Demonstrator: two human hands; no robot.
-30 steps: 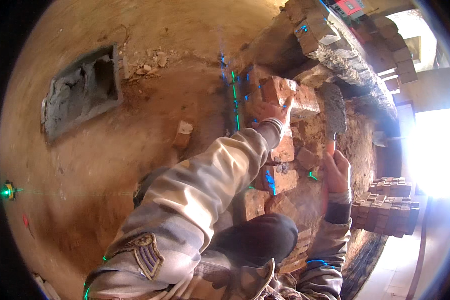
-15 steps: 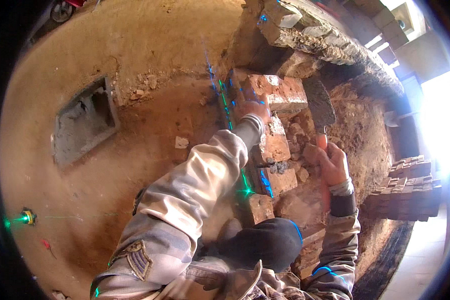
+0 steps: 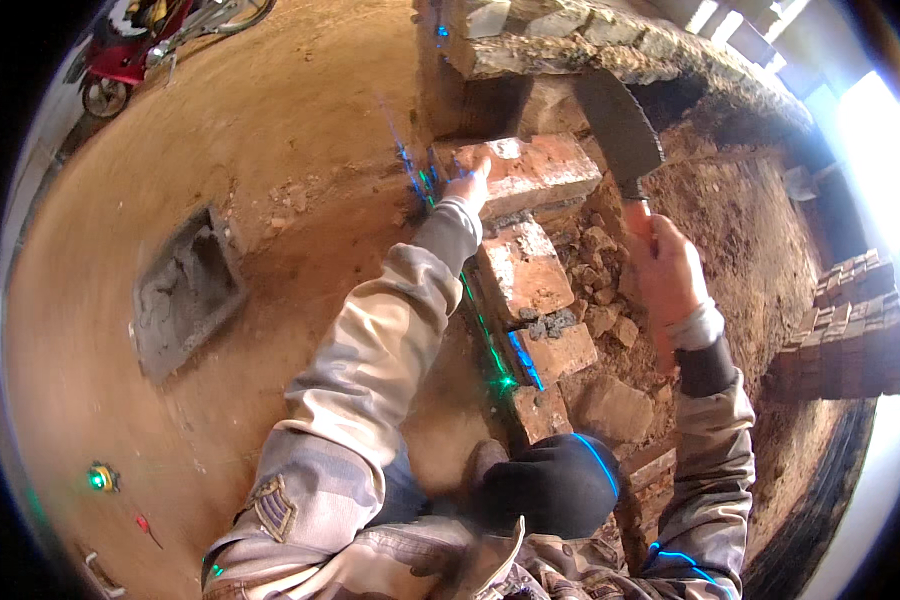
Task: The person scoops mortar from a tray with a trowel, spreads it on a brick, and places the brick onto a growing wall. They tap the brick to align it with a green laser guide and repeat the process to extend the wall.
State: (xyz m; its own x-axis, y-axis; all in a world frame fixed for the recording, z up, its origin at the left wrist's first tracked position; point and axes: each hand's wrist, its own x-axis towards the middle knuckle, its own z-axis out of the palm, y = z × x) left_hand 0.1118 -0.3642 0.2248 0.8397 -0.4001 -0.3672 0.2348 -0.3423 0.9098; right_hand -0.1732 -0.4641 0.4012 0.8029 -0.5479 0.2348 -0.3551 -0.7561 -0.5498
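Note:
My left hand (image 3: 466,182) grips the near left end of a red brick (image 3: 540,170) that lies across the far end of a short brick row. Below it sit another brick (image 3: 530,275) and a piece (image 3: 555,355), with grey mortar (image 3: 550,326) between them. My right hand (image 3: 670,268) is wrapped round the orange handle of a trowel, whose wide dark blade (image 3: 620,130) is raised just right of the top brick. Green and blue laser lines run along the row's left side.
At left are a grey mortar pan (image 3: 155,335), a green laser device (image 3: 103,477) and, farther back, a red two-wheeler (image 3: 110,70). A rough masonry ledge (image 3: 590,40) stands beyond the bricks. Rubble (image 3: 610,320) lies right of the row; brick stacks (image 3: 835,335) stand at right.
My right hand has moved the trowel forward and up, beside the ledge. My left hand stays on the top brick. The view has shifted, bringing the two-wheeler more into sight.

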